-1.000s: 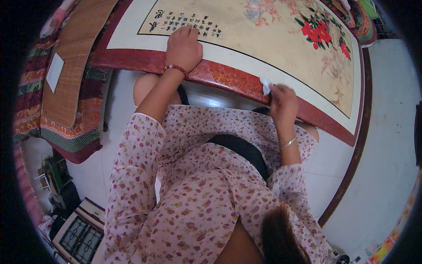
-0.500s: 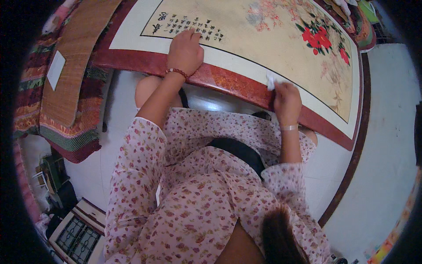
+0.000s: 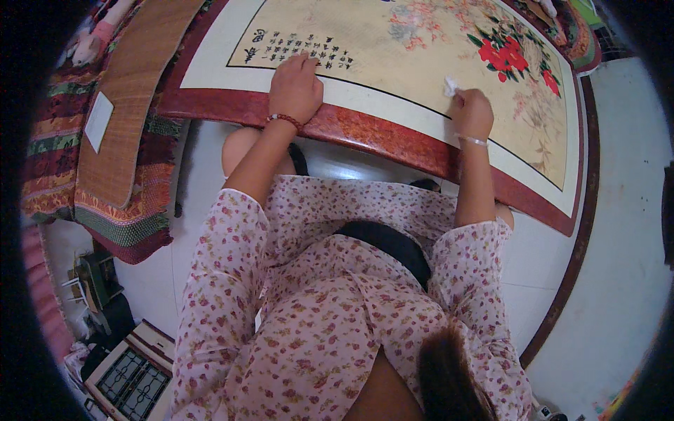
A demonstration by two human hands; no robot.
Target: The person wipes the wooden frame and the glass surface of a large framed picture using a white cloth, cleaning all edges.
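Now, upper right, the right hand pinches a white wad jutting up-left; the left hand hides its grip.

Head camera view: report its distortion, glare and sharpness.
In the head view, the red table edge bows and the corners go black; also in the head view, glare brightens the floor beneath it, and the white wad in the right hand looks slightly soft.

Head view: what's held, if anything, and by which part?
A crumpled white wad, gripped by the right hand at its near end; the rest sticks out. The left hand rests on the picture panel, nothing visible in it.
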